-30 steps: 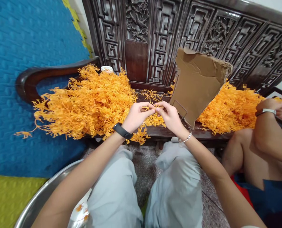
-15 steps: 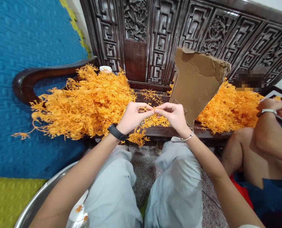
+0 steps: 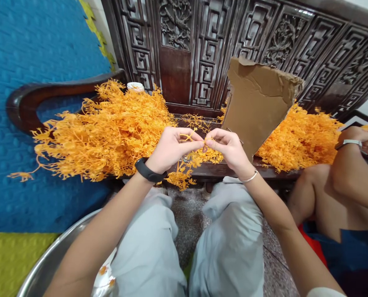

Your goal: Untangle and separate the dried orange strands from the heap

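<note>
Fingertip to fingertip, my left hand [image 3: 174, 147] and my right hand [image 3: 229, 149] are closed in pinches above the bench. Between the left thumb and forefinger shows a thin orange branched plastic sprig [image 3: 186, 137]. Its end runs to where both hands' fingertips meet, and the fingers cover the rest. Left of my left hand lies a big heap of orange branched plastic sprigs [image 3: 109, 136]. A few loose sprigs [image 3: 181, 177] hang over the bench edge below my hands. Behind my right hand leans a brown cardboard sheet [image 3: 258, 103].
The dark carved wooden bench [image 3: 176, 74] has a curved armrest [image 3: 19, 103] at left. Past the cardboard lies a second orange heap [image 3: 304, 136]. Another person's hands [image 3: 357, 136] are at far right. A metal basin [image 3: 53, 251] sits lower left, and a white round object [image 3: 136, 86] stands behind the left heap.
Both hands stay pinched together at nearly the same spot. My right forefinger is bent a little more, and the view has shifted slightly.
</note>
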Demonstrator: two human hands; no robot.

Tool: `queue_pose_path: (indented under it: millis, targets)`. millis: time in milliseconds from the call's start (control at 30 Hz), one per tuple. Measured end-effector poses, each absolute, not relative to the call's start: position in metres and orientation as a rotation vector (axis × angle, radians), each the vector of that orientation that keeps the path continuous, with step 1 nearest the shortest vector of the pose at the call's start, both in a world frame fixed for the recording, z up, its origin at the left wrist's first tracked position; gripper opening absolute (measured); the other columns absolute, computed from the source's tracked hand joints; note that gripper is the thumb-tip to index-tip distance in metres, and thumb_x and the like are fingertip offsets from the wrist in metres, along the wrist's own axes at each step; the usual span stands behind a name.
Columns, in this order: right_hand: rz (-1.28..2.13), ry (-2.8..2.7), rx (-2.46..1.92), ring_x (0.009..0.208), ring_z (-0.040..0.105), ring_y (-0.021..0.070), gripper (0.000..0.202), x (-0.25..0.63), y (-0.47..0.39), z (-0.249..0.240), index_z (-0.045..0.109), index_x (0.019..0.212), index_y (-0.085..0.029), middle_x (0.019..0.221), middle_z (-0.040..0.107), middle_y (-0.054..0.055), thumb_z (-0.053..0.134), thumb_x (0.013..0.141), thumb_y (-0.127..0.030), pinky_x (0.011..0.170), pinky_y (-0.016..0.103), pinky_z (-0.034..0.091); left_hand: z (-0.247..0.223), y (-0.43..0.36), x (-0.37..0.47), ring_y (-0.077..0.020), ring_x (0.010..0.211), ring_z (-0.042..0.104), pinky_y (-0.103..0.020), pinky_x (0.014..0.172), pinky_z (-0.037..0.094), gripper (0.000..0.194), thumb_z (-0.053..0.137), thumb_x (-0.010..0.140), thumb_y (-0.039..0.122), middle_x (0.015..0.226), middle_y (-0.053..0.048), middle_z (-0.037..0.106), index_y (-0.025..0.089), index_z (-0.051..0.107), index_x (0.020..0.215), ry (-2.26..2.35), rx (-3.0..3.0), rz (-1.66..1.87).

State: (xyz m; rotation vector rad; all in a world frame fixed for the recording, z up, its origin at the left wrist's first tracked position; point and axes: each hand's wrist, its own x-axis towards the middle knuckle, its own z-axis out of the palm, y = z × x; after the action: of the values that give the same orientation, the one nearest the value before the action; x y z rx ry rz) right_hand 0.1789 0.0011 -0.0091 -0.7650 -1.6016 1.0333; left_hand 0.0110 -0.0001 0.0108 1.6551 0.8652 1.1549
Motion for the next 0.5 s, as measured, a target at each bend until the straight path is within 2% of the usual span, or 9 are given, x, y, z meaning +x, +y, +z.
queue_pose_path:
  millis: [100,300,500]
  targets:
    - [1.168,-1.577,-0.739,0.059,0.058,0.0099,0.02,0.178,0.0,-0.008,0.06,0.07,-0.016,0.063,0.06,-0.002,0.07,0.07,-0.033,0.064,0.025,0.047,0.009,0.002,0.011,-0.0072,0.051,0.052,-0.019,0.049,0.038,0.01,0.071,0.061,0.021,0.06,-0.002,0.065,0.012,0.067,0.063,0.782,1.602,1.136]
    - [1.304,-1.414,-0.599,0.058,0.055,0.009,0.017,0.189,0.01,-0.005,0.06,0.07,-0.016,0.063,0.056,-0.002,0.071,0.07,-0.029,0.061,0.025,0.045,0.009,0.002,0.007,-0.0027,0.04,0.035,-0.019,0.038,0.02,0.008,0.071,0.059,0.02,0.051,0.001,0.056,0.013,0.068,0.063,0.746,1.479,1.144]
    - [1.123,-1.399,-0.688,0.058,0.054,0.0089,0.018,0.208,0.026,-0.012,0.059,0.069,-0.016,0.063,0.056,-0.002,0.071,0.068,-0.03,0.062,0.024,0.045,0.007,0.003,-0.001,-0.0029,0.042,0.037,-0.019,0.039,0.022,0.009,0.072,0.057,0.02,0.054,0.001,0.056,0.013,0.067,0.061,0.808,1.452,1.182]
